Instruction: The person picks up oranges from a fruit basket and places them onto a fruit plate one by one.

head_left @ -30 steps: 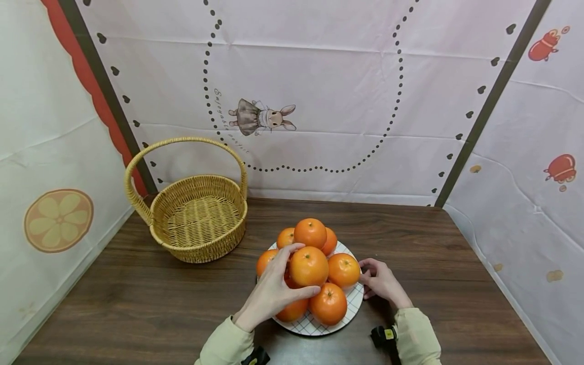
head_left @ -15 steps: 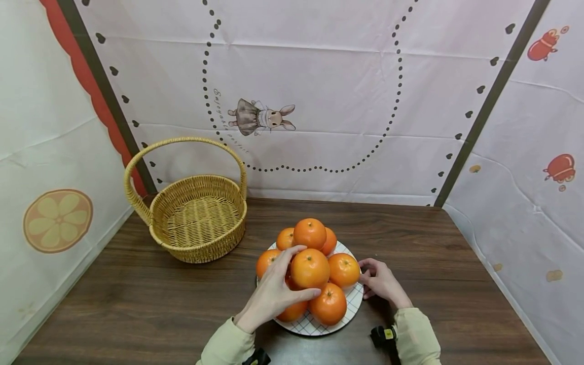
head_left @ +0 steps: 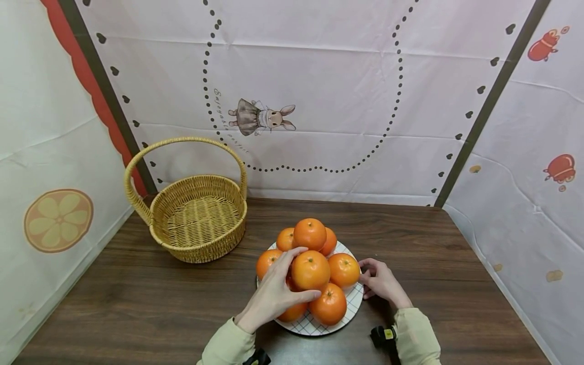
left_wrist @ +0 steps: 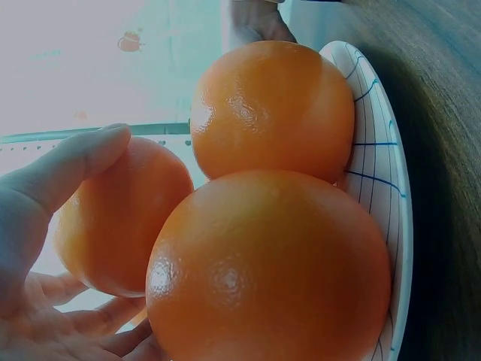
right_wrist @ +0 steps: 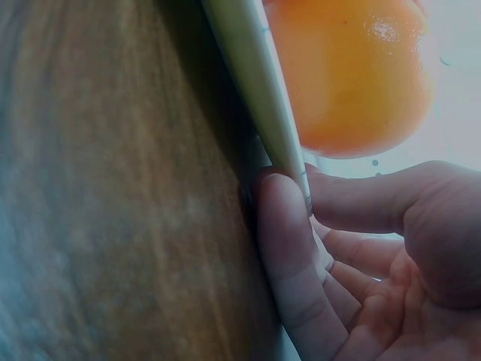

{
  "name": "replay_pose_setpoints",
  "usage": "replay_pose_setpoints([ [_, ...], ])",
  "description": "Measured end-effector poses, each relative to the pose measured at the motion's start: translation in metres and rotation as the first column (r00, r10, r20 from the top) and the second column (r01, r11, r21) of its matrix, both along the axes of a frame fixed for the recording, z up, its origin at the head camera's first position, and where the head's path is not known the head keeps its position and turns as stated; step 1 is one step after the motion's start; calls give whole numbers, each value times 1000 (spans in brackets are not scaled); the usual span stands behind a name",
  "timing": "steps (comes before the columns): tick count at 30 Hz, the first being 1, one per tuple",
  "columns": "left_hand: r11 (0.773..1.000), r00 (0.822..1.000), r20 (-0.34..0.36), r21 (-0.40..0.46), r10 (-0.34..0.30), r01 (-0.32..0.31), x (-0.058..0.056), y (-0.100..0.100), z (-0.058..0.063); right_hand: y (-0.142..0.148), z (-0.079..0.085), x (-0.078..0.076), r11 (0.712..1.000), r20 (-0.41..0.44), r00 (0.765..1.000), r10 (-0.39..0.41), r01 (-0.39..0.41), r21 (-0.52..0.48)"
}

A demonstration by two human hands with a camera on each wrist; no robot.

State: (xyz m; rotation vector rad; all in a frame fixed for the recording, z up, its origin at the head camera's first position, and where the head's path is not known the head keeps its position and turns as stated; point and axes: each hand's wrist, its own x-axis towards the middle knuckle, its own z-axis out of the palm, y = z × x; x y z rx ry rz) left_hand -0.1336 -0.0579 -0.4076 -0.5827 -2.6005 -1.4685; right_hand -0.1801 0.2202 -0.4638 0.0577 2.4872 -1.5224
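Note:
My left hand (head_left: 269, 296) holds an orange (head_left: 311, 270) at the top of a pile of several oranges, with the thumb on its near side and the fingers round its far side. In the left wrist view, the thumb and fingers span this same orange (left_wrist: 131, 226), beside two larger-looking ones. The pile sits on a round white plate (head_left: 353, 305) with a grid of thin lines. At the plate's right edge is my right hand (head_left: 384, 282). The right wrist view shows its thumb and a finger pinching the plate rim (right_wrist: 259, 90), close above the wood.
A yellow wicker basket (head_left: 199, 248) with a tall handle stands at the back left and has nothing in it. The dark wooden table (head_left: 433, 284) is bordered by printed cloth walls (head_left: 319, 101) at the back and both sides.
The left hand and its orange have shifted very slightly toward the person and to the right. My right hand has stayed at the plate rim.

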Motion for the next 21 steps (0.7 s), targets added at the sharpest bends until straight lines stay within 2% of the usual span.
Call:
replay_pose_setpoints([
  [14, 1000, 1000, 4, -4, -12, 12, 1, -1, -2, 0, -1, 0, 1000, 8, 1000, -6, 6, 4],
  [21, 1000, 999, 38, -3, -17, 17, 2, -1, 0, 0, -1, 0, 1000, -2, 1000, 0, 0, 2],
])
